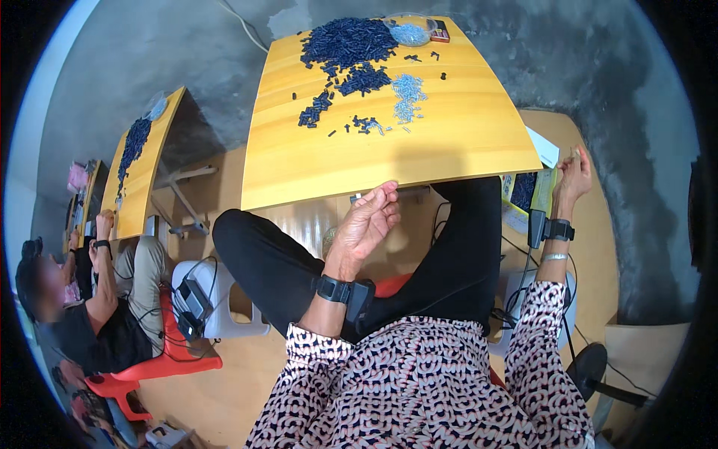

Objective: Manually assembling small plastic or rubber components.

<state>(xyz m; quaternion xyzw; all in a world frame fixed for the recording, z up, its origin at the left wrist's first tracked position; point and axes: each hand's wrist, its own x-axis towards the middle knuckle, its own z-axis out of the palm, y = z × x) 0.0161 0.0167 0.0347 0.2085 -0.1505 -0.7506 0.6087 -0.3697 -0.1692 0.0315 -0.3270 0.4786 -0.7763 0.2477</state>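
Observation:
My left hand (pixel 368 223) is just in front of the table's near edge, palm turned up, fingers curled and thumb pressed to the fingertips. Anything in that pinch is too small to make out. Out past the table's right side, my right hand (pixel 574 176) is raised with its fingertips pinched together; what they hold, if anything, cannot be told. On the yellow table (pixel 336 168) lies a large heap of small dark cylindrical pieces (pixel 348 43), with smaller clusters nearer me. A patch of small silvery pieces (pixel 408 96) is spread to their right.
A clear round bowl (pixel 411 31) of silvery pieces and a small dark red box (pixel 440 31) stand at the far edge. Below my right hand is a yellow-rimmed bin (pixel 544 193) with dark pieces. At left a person (pixel 101 314) works at another yellow table (pixel 153 161).

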